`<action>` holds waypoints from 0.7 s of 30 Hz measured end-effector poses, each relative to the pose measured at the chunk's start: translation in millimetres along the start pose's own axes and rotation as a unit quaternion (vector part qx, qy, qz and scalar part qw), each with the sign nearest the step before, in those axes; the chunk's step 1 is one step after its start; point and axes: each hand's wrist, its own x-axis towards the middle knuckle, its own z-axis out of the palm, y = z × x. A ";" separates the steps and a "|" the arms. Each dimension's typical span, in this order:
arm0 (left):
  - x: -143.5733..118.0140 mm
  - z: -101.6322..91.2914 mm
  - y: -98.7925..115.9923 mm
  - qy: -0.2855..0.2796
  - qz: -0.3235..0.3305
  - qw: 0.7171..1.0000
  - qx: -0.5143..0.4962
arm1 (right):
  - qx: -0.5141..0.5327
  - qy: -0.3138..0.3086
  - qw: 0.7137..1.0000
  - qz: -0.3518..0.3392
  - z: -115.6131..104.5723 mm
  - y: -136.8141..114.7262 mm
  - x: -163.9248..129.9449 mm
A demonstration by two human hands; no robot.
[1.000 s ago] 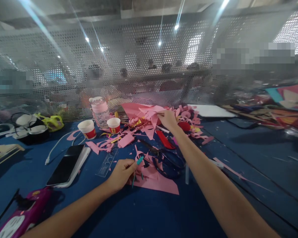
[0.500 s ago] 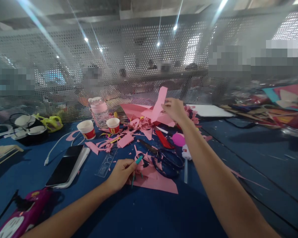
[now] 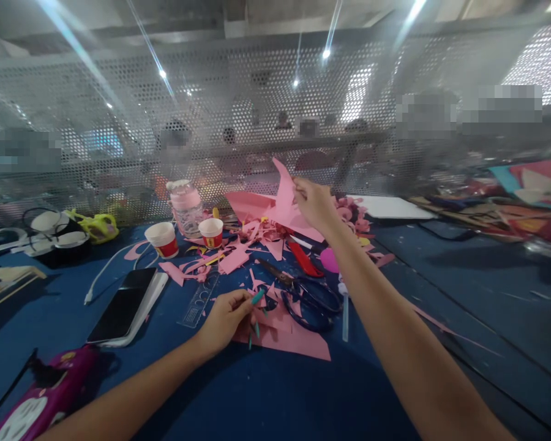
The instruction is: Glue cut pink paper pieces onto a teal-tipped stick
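Near the middle of the table, my left hand (image 3: 227,318) is closed in a pinch. A thin teal piece (image 3: 258,297) shows at its thumb tip, with narrow teal bits below the fingers; their exact kind is unclear. Under and beside that hand lie pink paper (image 3: 294,344) and small pink scraps. Farther back, my right hand (image 3: 316,202) pinches a curved pink paper piece (image 3: 283,195) by its right edge, raised above the heap of pink paper scraps (image 3: 261,233). Between the hands rest dark-handled scissors (image 3: 310,297), their blades pointing left, and a red cutter (image 3: 305,258).
At left are a phone (image 3: 123,306), a clear ruler (image 3: 199,303), two paper cups (image 3: 161,239) and a pink-lidded bottle (image 3: 186,205). A purple glue gun-like object (image 3: 50,392) sits front left. A perforated metal screen (image 3: 257,92) stands behind; a white board (image 3: 390,207) lies back right.
My right hand has moved slightly left with the pink paper, which now bends and tips leftward. The teal bits under my left hand have shifted a little; that hand stays in place.
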 end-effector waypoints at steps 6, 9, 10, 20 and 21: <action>3.8 0.0 -3.0 -0.003 0.028 0.998 -0.061 | -0.045 0.060 0.997 0.029 -3.6 -7.6 -3.3; 4.0 0.0 -0.6 0.002 0.042 0.997 -0.067 | -0.042 0.023 0.999 0.011 -0.1 -4.1 -2.9; 3.7 0.0 0.3 0.004 0.043 0.997 -0.068 | -0.038 -0.016 0.999 -0.001 2.9 -2.0 -3.1; 3.2 -6.2 3.0 0.111 0.065 0.984 -0.119 | 0.036 -0.246 0.966 -0.077 20.6 -39.8 -17.0; 3.7 -6.7 2.8 0.121 0.072 0.982 -0.126 | 0.059 -0.276 0.955 -0.094 18.8 -49.4 -19.8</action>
